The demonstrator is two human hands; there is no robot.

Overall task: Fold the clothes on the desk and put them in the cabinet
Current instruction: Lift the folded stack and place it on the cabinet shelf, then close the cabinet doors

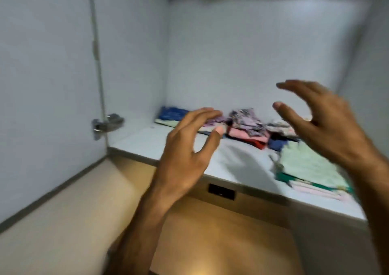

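Note:
I look into an open white cabinet whose shelf carries folded clothes. A pale green folded garment lies on a small stack at the front right. Behind it sit a patterned pink and purple pile and a blue folded piece at the back left. My left hand hovers in front of the shelf edge, fingers spread, holding nothing. My right hand is raised above the green garment, fingers apart and empty. The view is motion-blurred.
The cabinet door stands open at the left, with a metal hinge on its inner edge. A wooden panel with a small dark plate lies below the shelf. The cabinet's right wall bounds the space.

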